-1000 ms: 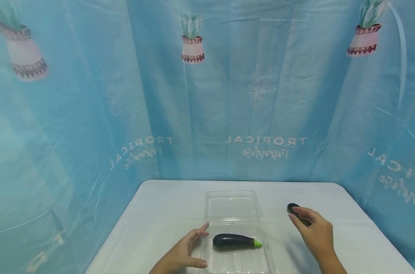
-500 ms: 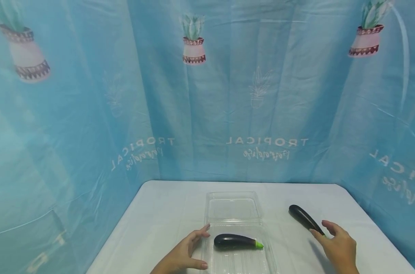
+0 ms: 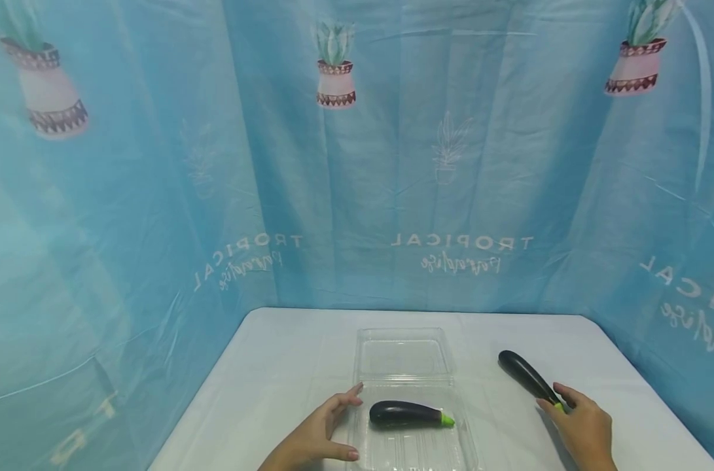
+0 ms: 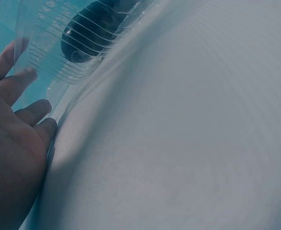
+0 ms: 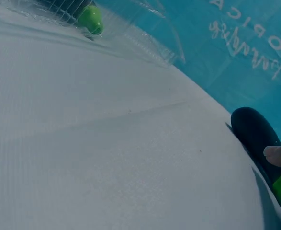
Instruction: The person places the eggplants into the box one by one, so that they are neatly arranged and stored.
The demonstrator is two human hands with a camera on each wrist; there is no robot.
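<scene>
A dark eggplant with a green stem end lies crosswise in the base of a clear hinged plastic container. My left hand rests beside the container's left side, fingers spread, thumb and fingertips right at its edge. The left wrist view shows that hand by the ribbed clear wall. To the right, a second eggplant lies slantwise, its green end toward me. My right hand pinches it near the green end, thumb on one side and index finger on the other. In the right wrist view, the thumb overlaps the dark skin.
The container's lid lies folded back, away from me. Everything stands on a white table with rounded far corners. A blue printed curtain hangs behind the table and along both sides.
My right hand has shifted from the second eggplant's upper part to its green end, drawing nearer to me, and its fingers have closed in slightly. The left hand stays beside the container.
</scene>
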